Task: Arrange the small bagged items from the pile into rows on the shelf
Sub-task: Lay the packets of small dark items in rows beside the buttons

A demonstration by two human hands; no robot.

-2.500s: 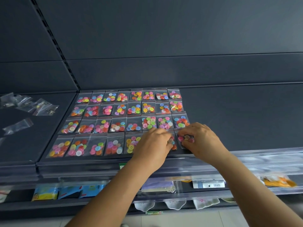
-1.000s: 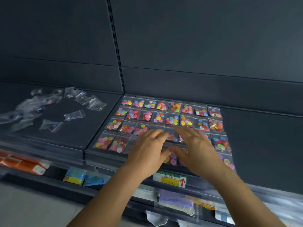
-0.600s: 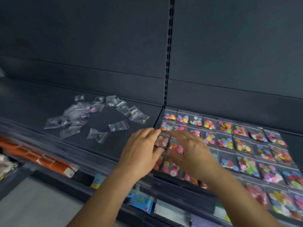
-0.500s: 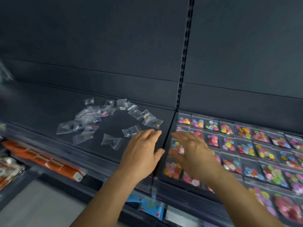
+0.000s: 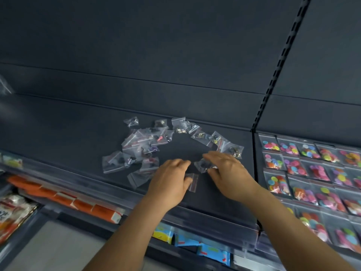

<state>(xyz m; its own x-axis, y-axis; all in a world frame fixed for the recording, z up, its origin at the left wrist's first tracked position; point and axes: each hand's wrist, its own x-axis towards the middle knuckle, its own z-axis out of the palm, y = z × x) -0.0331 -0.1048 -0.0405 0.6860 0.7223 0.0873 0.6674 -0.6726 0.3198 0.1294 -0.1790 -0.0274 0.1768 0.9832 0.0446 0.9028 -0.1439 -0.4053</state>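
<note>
A loose pile of small clear zip bags (image 5: 145, 146) with tiny dark and metal parts lies on the dark shelf (image 5: 74, 132), curving round towards the right. My right hand (image 5: 229, 174) pinches one crumpled clear bag (image 5: 202, 165) between fingers and thumb at the pile's near right end. My left hand (image 5: 170, 182) hovers palm down beside it, fingers apart, its thumb resting on a flat bag with a red strip (image 5: 193, 183). On the neighbouring shelf panel to the right, bags of coloured buttons (image 5: 312, 173) lie in neat rows.
A slotted upright (image 5: 273, 75) divides the two shelf panels. A clear plastic price rail (image 5: 205, 218) runs along the shelf's front edge. Below it hang orange packs (image 5: 78, 204) and blue-and-yellow packets (image 5: 195, 243). More of the dark shelf stretches left of the pile.
My view and both hands have swung left, from the rows of button bags to the loose pile. My right hand has closed on a clear bag; my left thumb has landed on another.
</note>
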